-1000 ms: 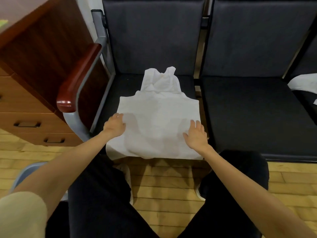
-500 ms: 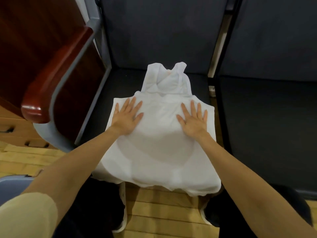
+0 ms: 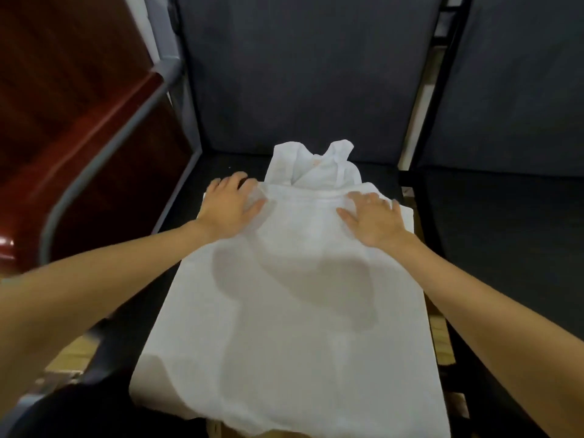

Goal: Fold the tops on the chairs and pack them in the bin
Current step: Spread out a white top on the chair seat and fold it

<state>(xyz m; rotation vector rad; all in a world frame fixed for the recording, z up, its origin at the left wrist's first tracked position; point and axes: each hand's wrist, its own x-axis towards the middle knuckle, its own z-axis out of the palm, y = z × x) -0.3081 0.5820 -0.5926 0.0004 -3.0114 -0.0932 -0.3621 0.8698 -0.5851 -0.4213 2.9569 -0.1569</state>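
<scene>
White top [image 3: 297, 298] lies flat on the near chair seat [image 3: 227, 165], not folded yet. Your left hand [image 3: 229, 205] and right hand [image 3: 374, 218] press it with fingers spread. No bin shows.

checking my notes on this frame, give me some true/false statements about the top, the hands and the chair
1. The white top lies spread on the dark chair seat. True.
2. The left hand holds the top up in the air. False: it rests on the top's upper left edge, on the seat.
3. The right hand lies flat on the top with its fingers spread. True.
4. The top's straps point toward the person. False: they point toward the chair back.
5. The top's near hem hangs over the front edge of the seat. True.
6. The bin sits on the seat beside the top. False: no bin is on the seat.
</scene>
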